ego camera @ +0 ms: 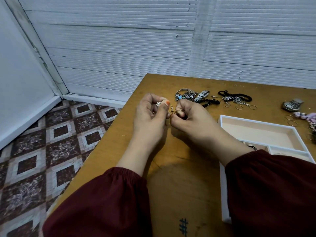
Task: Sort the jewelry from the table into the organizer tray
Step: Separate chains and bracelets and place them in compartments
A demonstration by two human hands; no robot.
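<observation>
My left hand [150, 113] grips a small pearl-beaded piece [158, 104] with a thin gold chain [172, 110] hanging from it. My right hand [189, 117] pinches the other end of that gold chain, close beside the left. Both hands hover above the wooden table [171, 168]. The white organizer tray [259, 132] with pale pink compartments lies to the right, partly hidden by my right sleeve. A heap of silver bracelets and a watch [193, 95] lies just beyond my hands.
Black beaded strands and silver chains [236, 98] with thin gold rings [239, 106] lie at the table's back. A second watch [292, 105] and pink flower pieces [307, 117] sit far right. The table's left edge drops to a patterned tile floor [59, 134].
</observation>
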